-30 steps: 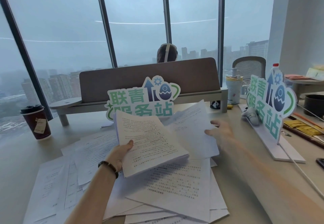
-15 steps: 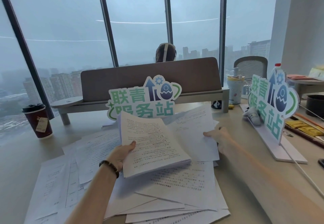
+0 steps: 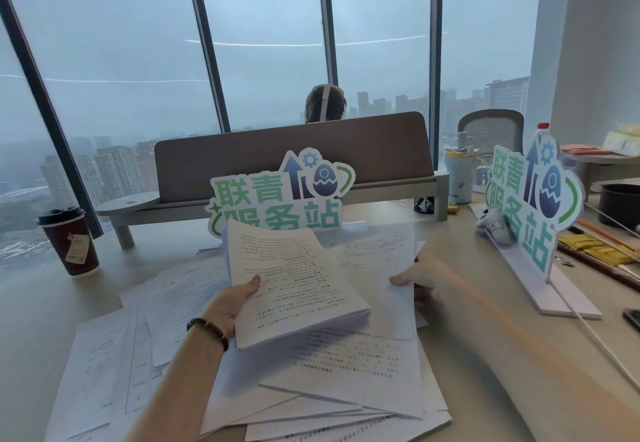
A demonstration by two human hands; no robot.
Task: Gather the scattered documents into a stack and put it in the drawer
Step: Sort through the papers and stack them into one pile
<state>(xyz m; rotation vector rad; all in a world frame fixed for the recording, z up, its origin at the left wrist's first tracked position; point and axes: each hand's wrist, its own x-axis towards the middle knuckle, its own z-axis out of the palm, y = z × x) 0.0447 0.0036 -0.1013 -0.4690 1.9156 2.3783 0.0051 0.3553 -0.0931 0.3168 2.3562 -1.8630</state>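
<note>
My left hand (image 3: 231,305) grips a thick stack of printed pages (image 3: 294,282) by its left edge and holds it tilted above the desk. To its right, my right hand (image 3: 420,280) pinches the right edge of a loose sheet (image 3: 377,265), thumb on top, with the sheet lifted off the pile. Several more printed sheets (image 3: 346,372) lie spread and overlapping on the desk below and to the left (image 3: 114,355). No drawer is in view.
A green cut-out sign (image 3: 277,196) stands right behind the papers, a second sign (image 3: 530,199) on a white base at the right. A dark paper coffee cup (image 3: 71,241) stands at the left. A white cable (image 3: 595,334) crosses the desk's right side. A person's head shows beyond the partition.
My right hand has drawn back toward me and closed its thumb on the loose sheet, lifting its edge. The left hand keeps the stack almost still.
</note>
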